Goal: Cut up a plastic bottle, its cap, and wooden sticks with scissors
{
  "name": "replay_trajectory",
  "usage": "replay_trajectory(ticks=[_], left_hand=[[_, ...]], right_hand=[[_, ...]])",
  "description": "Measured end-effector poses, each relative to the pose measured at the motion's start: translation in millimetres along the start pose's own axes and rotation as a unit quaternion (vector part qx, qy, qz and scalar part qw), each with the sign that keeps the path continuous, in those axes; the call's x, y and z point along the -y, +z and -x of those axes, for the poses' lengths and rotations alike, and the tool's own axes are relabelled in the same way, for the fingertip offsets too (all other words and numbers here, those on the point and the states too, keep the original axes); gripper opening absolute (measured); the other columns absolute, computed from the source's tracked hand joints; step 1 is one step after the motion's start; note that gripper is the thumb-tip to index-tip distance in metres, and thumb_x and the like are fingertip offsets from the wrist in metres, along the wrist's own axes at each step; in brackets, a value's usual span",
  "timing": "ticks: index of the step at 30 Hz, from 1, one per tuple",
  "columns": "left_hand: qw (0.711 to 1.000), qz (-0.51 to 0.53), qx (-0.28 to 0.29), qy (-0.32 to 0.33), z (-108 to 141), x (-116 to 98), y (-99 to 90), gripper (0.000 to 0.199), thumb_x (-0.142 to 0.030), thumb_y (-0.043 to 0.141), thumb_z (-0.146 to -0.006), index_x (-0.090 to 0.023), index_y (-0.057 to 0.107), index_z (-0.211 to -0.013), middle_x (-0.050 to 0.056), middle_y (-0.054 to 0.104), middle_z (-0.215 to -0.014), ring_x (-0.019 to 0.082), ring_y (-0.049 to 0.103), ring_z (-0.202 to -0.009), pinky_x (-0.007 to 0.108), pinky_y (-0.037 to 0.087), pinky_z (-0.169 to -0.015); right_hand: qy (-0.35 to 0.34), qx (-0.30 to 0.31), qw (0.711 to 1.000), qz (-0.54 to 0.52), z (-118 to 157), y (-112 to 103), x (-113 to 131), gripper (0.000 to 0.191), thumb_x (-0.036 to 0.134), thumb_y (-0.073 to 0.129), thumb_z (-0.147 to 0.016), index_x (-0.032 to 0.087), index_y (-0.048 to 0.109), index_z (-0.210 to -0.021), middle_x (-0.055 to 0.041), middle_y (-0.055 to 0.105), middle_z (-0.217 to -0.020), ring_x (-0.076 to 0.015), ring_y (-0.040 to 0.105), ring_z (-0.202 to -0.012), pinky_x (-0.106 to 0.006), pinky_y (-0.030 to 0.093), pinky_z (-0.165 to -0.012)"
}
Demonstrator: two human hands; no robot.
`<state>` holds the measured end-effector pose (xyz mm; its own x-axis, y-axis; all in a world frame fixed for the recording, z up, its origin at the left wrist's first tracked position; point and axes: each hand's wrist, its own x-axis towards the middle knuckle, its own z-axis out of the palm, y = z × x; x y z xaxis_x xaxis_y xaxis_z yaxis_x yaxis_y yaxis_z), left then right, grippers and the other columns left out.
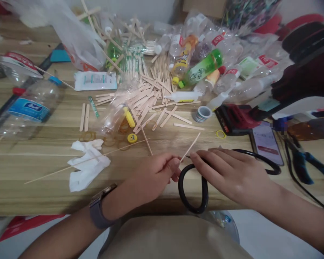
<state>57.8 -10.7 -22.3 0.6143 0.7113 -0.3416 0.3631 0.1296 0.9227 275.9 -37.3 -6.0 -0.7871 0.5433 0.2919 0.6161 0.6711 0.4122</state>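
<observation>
1. Nearest the viewer, at the near edge of the wooden table, the person's left hand pinches the lower end of a thin wooden stick between thumb and fingertips; a watch sits on that wrist.
2. The stick slants up and away to the right from the pinch, its far end free above the table.
3. Just right of the stick, the right hand lies flat with fingers pressed together and stretched toward the stick's held end, resting on a black cable that loops over the table edge. It grips nothing that can be seen.
4. Judging from this, the step in hand is steadying or picking out the single stick; the next move seems to call for a fine two-hand grip near the pinch, as the stick looks slender and easy to snap.
5. Left of the stick lies crumpled white tissue, with a long skewer across it.
6. Beyond the stick are yellow rubber bands, a yellow cap and a clear bottle on its side.
7. Right of the stick sit a phone, blue-handled pliers and a red and black tool.
8. Farther behind the stick, a heap of flat craft sticks spreads out, with a glue tube and a tape roll.
9. Farthest from the stick, empty plastic bottles pile up, and a plastic bag lies to the left.
</observation>
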Motion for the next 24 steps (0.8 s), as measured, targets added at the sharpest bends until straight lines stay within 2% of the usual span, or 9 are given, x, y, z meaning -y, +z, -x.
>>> replay_trajectory(ticks=[7, 9, 11, 13, 15, 17, 19, 21, 24], left_hand=[[0.980, -0.089, -0.150, 0.100, 9, 3, 23.0, 0.029, -0.029, 0.038, -0.101, -0.021, 0.063, -0.089, 0.001, 0.074, -0.089, 0.016, 0.068, -0.082, 0.028, 0.052, -0.075], [0.950, -0.162, -0.221, 0.149, 11, 9, 28.9, 0.023, -0.019, 0.041, -0.098, -0.021, 0.063, -0.095, 0.003, 0.076, -0.094, 0.017, 0.070, -0.086, 0.030, 0.055, -0.077], [0.889, -0.261, -0.324, 0.190, 12, 15, 32.0, 0.027, -0.012, 0.039, -0.095, -0.018, 0.061, -0.108, 0.006, 0.077, -0.094, 0.018, 0.072, -0.082, 0.031, 0.057, -0.072], [0.830, -0.349, -0.381, 0.213, 12, 18, 31.8, 0.028, -0.009, 0.037, -0.095, -0.016, 0.058, -0.112, 0.006, 0.075, -0.086, 0.019, 0.071, -0.073, 0.030, 0.056, -0.063], [0.792, -0.406, -0.397, 0.223, 12, 18, 29.5, 0.027, -0.010, 0.035, -0.098, -0.015, 0.056, -0.115, 0.005, 0.074, -0.080, 0.018, 0.070, -0.067, 0.028, 0.054, -0.056], [0.779, -0.430, -0.395, 0.228, 13, 16, 27.2, 0.028, -0.015, 0.034, -0.102, -0.014, 0.052, -0.123, 0.004, 0.073, -0.079, 0.017, 0.069, -0.065, 0.026, 0.052, -0.054], [0.776, -0.437, -0.393, 0.230, 14, 14, 26.5, 0.030, -0.018, 0.032, -0.104, -0.013, 0.048, -0.129, 0.004, 0.074, -0.080, 0.016, 0.069, -0.065, 0.026, 0.052, -0.054], [0.766, -0.455, -0.395, 0.224, 16, 14, 28.0, 0.029, -0.018, 0.032, -0.105, -0.011, 0.048, -0.128, 0.004, 0.074, -0.079, 0.016, 0.070, -0.065, 0.026, 0.052, -0.054], [0.755, -0.481, -0.395, 0.207, 17, 15, 32.7, 0.028, -0.016, 0.031, -0.104, -0.012, 0.052, -0.121, 0.005, 0.074, -0.078, 0.017, 0.069, -0.063, 0.028, 0.052, -0.053]], right_hand=[[0.047, -0.041, 0.993, -0.096, -6, 7, 18, 0.025, 0.005, 0.039, -0.096, 0.007, 0.059, -0.110, -0.0112, 0.075, -0.089, -0.0205, 0.071, -0.072, -0.032, 0.052, -0.057], [0.091, -0.068, 0.984, -0.138, -13, 9, 25, 0.026, 0.005, 0.036, -0.096, 0.008, 0.058, -0.110, -0.0105, 0.076, -0.087, -0.0192, 0.071, -0.068, -0.031, 0.053, -0.055], [0.162, -0.086, 0.961, -0.205, -22, 11, 34, 0.027, 0.006, 0.034, -0.096, 0.012, 0.058, -0.108, -0.0072, 0.076, -0.083, -0.0168, 0.070, -0.063, -0.027, 0.053, -0.053], [0.264, -0.085, 0.916, -0.289, -33, 11, 41, 0.025, 0.009, 0.035, -0.095, 0.017, 0.059, -0.099, -0.0018, 0.074, -0.073, -0.0146, 0.069, -0.056, -0.024, 0.051, -0.050], [0.364, -0.044, 0.839, -0.403, -43, 9, 46, 0.019, 0.016, 0.040, -0.095, 0.021, 0.057, -0.087, 0.0026, 0.069, -0.062, -0.0131, 0.066, -0.049, -0.022, 0.049, -0.046], [0.425, -0.008, 0.746, -0.513, -51, 5, 47, 0.019, 0.024, 0.044, -0.096, 0.023, 0.054, -0.080, 0.0042, 0.067, -0.059, -0.0121, 0.065, -0.047, -0.020, 0.049, -0.046], [0.438, 0.002, 0.685, -0.582, -53, 1, 45, 0.021, 0.028, 0.044, -0.097, 0.023, 0.054, -0.079, 0.0040, 0.067, -0.060, -0.0114, 0.066, -0.048, -0.019, 0.050, -0.048], [0.430, -0.010, 0.701, -0.569, -51, 1, 44, 0.022, 0.025, 0.043, -0.097, 0.023, 0.054, -0.079, 0.0040, 0.067, -0.059, -0.0109, 0.065, -0.047, -0.019, 0.050, -0.047], [0.341, -0.069, 0.846, -0.403, -42, 7, 41, 0.022, 0.016, 0.040, -0.096, 0.021, 0.059, -0.087, -0.0008, 0.073, -0.068, -0.0150, 0.070, -0.054, -0.022, 0.051, -0.050]])
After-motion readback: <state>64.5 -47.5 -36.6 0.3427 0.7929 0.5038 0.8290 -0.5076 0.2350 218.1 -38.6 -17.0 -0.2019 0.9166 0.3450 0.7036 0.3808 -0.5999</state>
